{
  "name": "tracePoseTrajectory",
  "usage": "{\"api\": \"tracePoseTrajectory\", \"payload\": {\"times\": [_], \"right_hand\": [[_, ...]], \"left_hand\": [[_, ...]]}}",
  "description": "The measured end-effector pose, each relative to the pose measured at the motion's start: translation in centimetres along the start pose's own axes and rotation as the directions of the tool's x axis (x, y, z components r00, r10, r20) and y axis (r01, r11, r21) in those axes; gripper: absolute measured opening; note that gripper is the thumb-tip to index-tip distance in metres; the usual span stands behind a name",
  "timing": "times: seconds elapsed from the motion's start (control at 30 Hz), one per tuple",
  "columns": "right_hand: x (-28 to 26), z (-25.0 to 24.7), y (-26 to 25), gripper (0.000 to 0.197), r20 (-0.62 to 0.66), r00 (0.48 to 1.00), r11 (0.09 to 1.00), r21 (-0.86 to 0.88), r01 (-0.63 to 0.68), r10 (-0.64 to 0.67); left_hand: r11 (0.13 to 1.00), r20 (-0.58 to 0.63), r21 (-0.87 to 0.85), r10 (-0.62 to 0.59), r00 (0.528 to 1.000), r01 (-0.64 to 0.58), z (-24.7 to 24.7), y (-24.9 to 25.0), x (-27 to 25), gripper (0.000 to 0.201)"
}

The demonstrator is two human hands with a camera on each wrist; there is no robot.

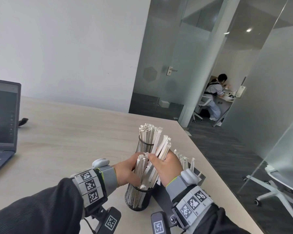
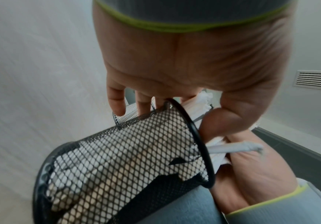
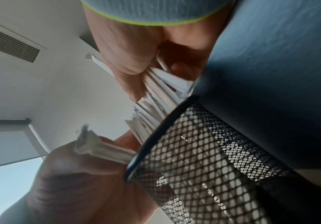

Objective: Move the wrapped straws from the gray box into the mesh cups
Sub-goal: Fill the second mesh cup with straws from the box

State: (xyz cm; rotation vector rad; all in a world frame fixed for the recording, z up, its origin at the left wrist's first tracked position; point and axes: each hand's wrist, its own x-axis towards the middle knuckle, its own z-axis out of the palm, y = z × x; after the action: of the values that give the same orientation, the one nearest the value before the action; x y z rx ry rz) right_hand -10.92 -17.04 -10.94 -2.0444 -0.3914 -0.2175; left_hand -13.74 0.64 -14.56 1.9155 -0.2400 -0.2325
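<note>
A black mesh cup (image 1: 137,198) stands near me on the table, part filled with white wrapped straws (image 1: 139,166). My left hand (image 1: 134,166) holds those straws at the cup's left side, thumb against them. My right hand (image 1: 161,162) grips a slanted bundle of wrapped straws (image 1: 162,149) whose lower ends reach into this cup. A second mesh cup (image 1: 143,146) behind it is packed with straws. The gray box (image 1: 199,177) sits behind my right wrist, with more straws upright in it. The right wrist view shows the bundle (image 3: 163,91) entering the cup (image 3: 203,166).
An open laptop (image 1: 2,119) sits at the table's left. The table edge (image 1: 210,159) runs diagonally close to the right of the box. An office chair (image 1: 281,183) and glass partitions stand beyond it. A person sits at a desk in the far room.
</note>
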Motion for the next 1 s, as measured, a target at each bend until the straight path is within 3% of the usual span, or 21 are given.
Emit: {"api": "tracePoseTrajectory", "payload": {"times": [0.23, 0.37, 0.43, 0.53, 0.63, 0.77, 0.9, 1.0], "right_hand": [[0.1, 0.0, -0.4, 0.028, -0.010, 1.000, 1.000, -0.006, -0.002, 0.002], [-0.2, 0.0, -0.7, 0.016, 0.044, 0.999, 1.000, -0.029, 0.005, -0.004], [-0.4, -0.1, -0.8, 0.016, 0.054, 0.998, 0.996, -0.093, 0.019, -0.014], [-0.6, -0.2, -0.6, 0.026, 0.048, 0.999, 0.991, -0.132, -0.001, 0.008], [-0.6, -0.4, -0.2, 0.034, 0.077, 0.997, 0.990, -0.144, 0.007, 0.004], [-0.6, -1.0, 0.0, 0.045, 0.123, 0.992, 0.986, -0.161, 0.048, -0.028], [-0.5, -1.3, 0.3, 0.023, 0.152, 0.988, 0.982, -0.181, 0.047, -0.019], [-0.6, -1.1, 0.6, 0.025, 0.168, 0.985, 0.977, -0.206, 0.058, -0.023]], "left_hand": [[0.994, 0.092, 0.094, 0.042, 0.995, -0.050, -0.4, 0.4, -1.3, 0.114], [0.975, -0.006, 0.220, 0.013, 1.000, -0.011, 0.4, 0.9, -2.0, 0.120], [0.979, -0.092, 0.202, 0.030, 0.995, -0.011, 1.0, 0.8, -1.7, 0.113], [0.987, -0.218, 0.158, 0.033, 0.975, 0.002, 1.2, 0.5, -0.7, 0.081], [0.989, -0.239, 0.149, 0.034, 0.970, 0.002, 1.4, 0.7, -0.1, 0.062], [0.989, -0.251, 0.149, 0.048, 0.967, -0.010, 1.7, 1.2, 0.3, 0.061], [0.993, -0.286, 0.114, 0.071, 0.956, -0.039, 2.0, 1.4, 0.3, 0.061], [0.994, -0.258, 0.086, 0.084, 0.963, -0.064, 1.8, 1.4, 0.2, 0.067]]}}
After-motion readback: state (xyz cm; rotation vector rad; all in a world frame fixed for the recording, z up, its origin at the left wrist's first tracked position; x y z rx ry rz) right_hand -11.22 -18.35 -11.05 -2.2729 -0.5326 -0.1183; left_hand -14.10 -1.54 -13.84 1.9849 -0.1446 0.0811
